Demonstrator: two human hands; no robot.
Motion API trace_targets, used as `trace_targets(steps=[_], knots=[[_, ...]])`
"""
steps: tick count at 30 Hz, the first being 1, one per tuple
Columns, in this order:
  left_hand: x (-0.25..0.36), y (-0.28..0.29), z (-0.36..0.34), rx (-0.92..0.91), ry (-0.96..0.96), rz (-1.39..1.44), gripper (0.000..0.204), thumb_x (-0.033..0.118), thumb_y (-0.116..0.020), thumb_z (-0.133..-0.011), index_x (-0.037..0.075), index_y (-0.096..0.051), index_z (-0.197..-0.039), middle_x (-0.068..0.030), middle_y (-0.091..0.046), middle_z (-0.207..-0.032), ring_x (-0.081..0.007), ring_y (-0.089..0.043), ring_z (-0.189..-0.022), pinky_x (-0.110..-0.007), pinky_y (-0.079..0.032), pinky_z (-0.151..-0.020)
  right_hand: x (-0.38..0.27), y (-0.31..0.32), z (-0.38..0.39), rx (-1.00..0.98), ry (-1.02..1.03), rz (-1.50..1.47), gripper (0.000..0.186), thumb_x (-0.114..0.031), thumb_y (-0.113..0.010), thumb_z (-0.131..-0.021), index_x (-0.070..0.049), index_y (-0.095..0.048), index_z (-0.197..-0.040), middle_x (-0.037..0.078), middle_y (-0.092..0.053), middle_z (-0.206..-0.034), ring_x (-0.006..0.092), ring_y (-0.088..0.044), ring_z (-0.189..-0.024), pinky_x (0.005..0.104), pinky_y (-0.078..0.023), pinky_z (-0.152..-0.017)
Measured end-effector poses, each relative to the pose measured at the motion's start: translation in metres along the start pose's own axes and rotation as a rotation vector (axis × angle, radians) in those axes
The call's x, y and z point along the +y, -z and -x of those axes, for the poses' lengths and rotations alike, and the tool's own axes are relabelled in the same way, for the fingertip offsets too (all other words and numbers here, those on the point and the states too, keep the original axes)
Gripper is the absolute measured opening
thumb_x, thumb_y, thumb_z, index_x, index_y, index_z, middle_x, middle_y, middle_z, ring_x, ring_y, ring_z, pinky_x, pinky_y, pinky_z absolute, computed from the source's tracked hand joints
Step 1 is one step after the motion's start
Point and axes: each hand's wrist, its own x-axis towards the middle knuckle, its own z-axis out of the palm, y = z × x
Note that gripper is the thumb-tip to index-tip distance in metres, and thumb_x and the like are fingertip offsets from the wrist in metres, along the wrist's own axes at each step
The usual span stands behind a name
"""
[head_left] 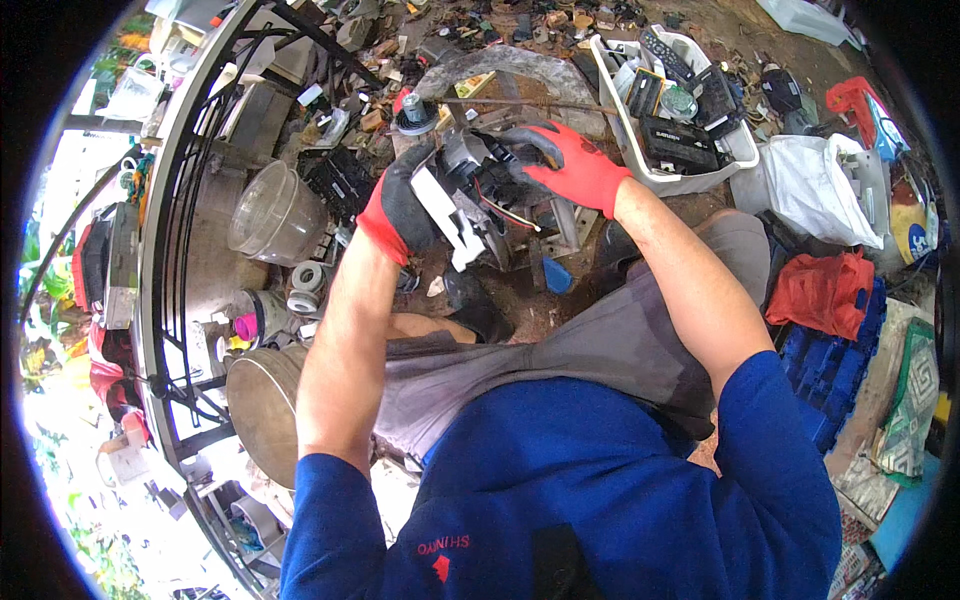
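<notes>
My left hand [402, 205], in a red glove with a black palm, is closed round one side of a dark device with a grey metallic part [463, 155]. A long white plastic strip [437, 203] runs down the device's near side. Thin coloured wires [508, 211] dangle from it, ending in a small pale tip. My right hand [565, 165], gloved alike, grips the other side with its fingers curled over the top. The device's exact kind cannot be made out. Below it is a metal frame [572, 228], partly hidden by my hands.
A white bin [707, 182] of electronic parts stands at the far right, beside a white sack [815, 190]. Leftward are a clear plastic bucket [272, 215], a round lidded tub [258, 415] and a black metal rack [160, 250]. Scrap litters the ground beyond; a red bag [820, 292] lies right.
</notes>
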Motion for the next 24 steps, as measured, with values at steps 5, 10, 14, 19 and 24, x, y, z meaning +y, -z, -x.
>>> trace_targets(steps=[5,10,14,19,24], knots=[[0.013,0.024,-0.016,-0.045,-0.163,-0.24,0.025,0.021,-0.055,-0.1,0.004,-0.063,-0.118,-0.0094,-0.072,-0.097,-0.0246,-0.069,-0.088,-0.038,-0.057,-0.086,0.009,-0.018,-0.002,-0.041,-0.204,-0.139,0.071,-0.028,-0.069,-0.091,-0.01,-0.039,-0.153,0.021,-0.046,-0.151,0.0332,-0.046,-0.14,0.0397,-0.037,-0.116],[0.012,0.019,-0.011,-0.049,-0.412,-1.298,0.025,0.016,-0.062,-0.095,0.003,-0.063,-0.117,-0.0092,-0.072,-0.097,-0.025,-0.069,-0.09,-0.04,-0.056,-0.086,0.015,-0.02,-0.002,-0.173,-0.241,-0.292,0.063,-0.021,-0.065,-0.094,-0.01,-0.04,-0.152,0.015,-0.046,-0.152,0.0247,-0.048,-0.138,0.0366,-0.04,-0.111],[0.006,0.006,-0.01,-0.151,-0.027,-0.206,0.031,0.022,-0.056,-0.099,0.003,-0.062,-0.123,-0.0127,-0.071,-0.109,-0.0272,-0.069,-0.096,-0.043,-0.056,-0.09,0.003,-0.026,-0.01,0.128,0.047,-0.635,0.075,-0.021,-0.077,-0.085,-0.01,-0.042,-0.15,0.017,-0.053,-0.144,0.0298,-0.048,-0.137,0.0395,-0.037,-0.116],[-0.018,-0.01,-0.011,-0.05,-0.052,-0.19,0.041,0.032,-0.044,-0.106,0.003,-0.062,-0.128,-0.0116,-0.071,-0.114,-0.0222,-0.069,-0.094,-0.038,-0.058,-0.082,-0.013,-0.002,-0.001,-0.02,0.235,-0.239,0.079,-0.023,-0.079,-0.082,-0.009,-0.041,-0.15,0.013,-0.05,-0.147,0.0306,-0.045,-0.138,0.041,-0.033,-0.118],[-0.046,-0.027,0.011,0.086,-0.047,-0.411,0.039,0.035,-0.044,-0.107,0.007,-0.064,-0.126,-0.0076,-0.073,-0.111,-0.0174,-0.07,-0.094,-0.036,-0.057,-0.084,-0.038,0.0,0.026,0.067,0.05,-0.26,0.073,-0.027,-0.077,-0.084,-0.005,-0.045,-0.145,0.018,-0.052,-0.143,0.0311,-0.05,-0.13,0.0409,-0.039,-0.112]])
